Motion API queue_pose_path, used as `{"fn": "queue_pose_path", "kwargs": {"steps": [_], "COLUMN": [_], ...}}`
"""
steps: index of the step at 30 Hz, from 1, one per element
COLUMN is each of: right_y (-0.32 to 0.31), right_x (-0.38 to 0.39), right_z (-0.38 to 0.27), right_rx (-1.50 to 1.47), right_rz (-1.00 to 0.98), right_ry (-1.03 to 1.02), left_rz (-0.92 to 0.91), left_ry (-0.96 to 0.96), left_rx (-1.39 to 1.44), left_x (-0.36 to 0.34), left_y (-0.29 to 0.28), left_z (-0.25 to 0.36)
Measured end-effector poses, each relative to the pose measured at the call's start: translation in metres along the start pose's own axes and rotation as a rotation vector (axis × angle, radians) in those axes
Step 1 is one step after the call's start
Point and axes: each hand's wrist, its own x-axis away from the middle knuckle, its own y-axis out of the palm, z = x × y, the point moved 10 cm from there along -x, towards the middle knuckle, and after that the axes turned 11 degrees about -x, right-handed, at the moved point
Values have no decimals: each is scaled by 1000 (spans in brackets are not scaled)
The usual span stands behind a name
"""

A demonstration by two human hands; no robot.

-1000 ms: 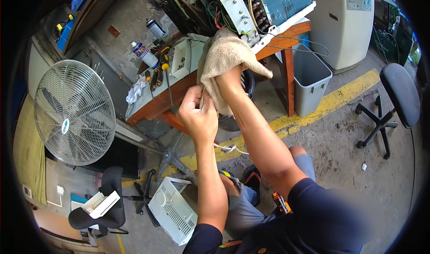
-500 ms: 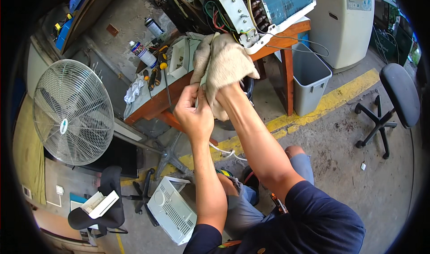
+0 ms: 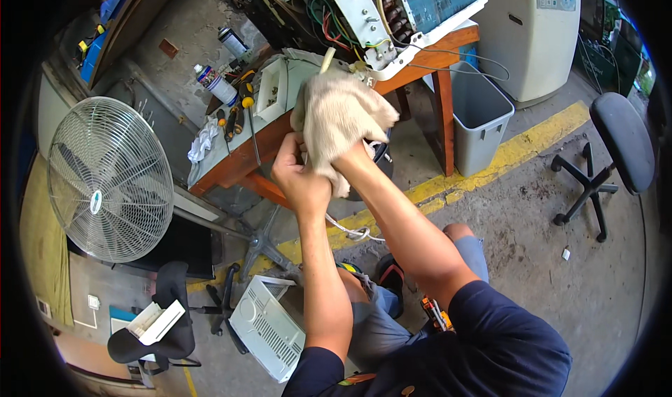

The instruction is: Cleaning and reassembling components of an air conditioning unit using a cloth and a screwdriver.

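Note:
My right hand point(image 3: 344, 120) is inside a beige knitted work glove point(image 3: 336, 110), raised in front of me over the edge of a wooden workbench point(image 3: 241, 160). My left hand point(image 3: 299, 176) grips the glove's cuff at my right wrist, fingers pinched on the fabric. Behind the hands on the bench lies a white plastic housing point(image 3: 274, 89), and beyond it an opened air conditioner unit point(image 3: 392, 8) with coloured wires and blue fins.
Two spray cans point(image 3: 215, 83) and screwdrivers point(image 3: 245, 103) lie on the bench. A large grey fan point(image 3: 108, 180) stands at the left, a grey bin point(image 3: 476, 113) under the bench's right end, an office chair point(image 3: 616, 152) at the right, a white cover point(image 3: 269, 327) by my knee.
The glove has slid further down over my right hand, and my left hand has moved up to the cuff at the wrist. Both hands have shifted slightly up.

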Motion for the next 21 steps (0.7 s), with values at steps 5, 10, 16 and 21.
{"fn": "queue_pose_path", "kwargs": {"steps": [5,10,16,21], "right_y": [-20,4,-16,-17], "right_x": [-33,32,-21,34], "right_z": [16,-5,8,-1], "right_rx": [-39,-109,-167,-226], "right_rz": [7,-29,-54,-109], "right_ry": [-12,-37,-70,-100], "left_rz": [5,69,-70,12], "left_ry": [-50,155,-98,-365], "left_rx": [-336,-285,-326,287], "left_x": [4,4,1,9], "left_y": [2,-8,6,15], "left_z": [12,35,22,-13]}}
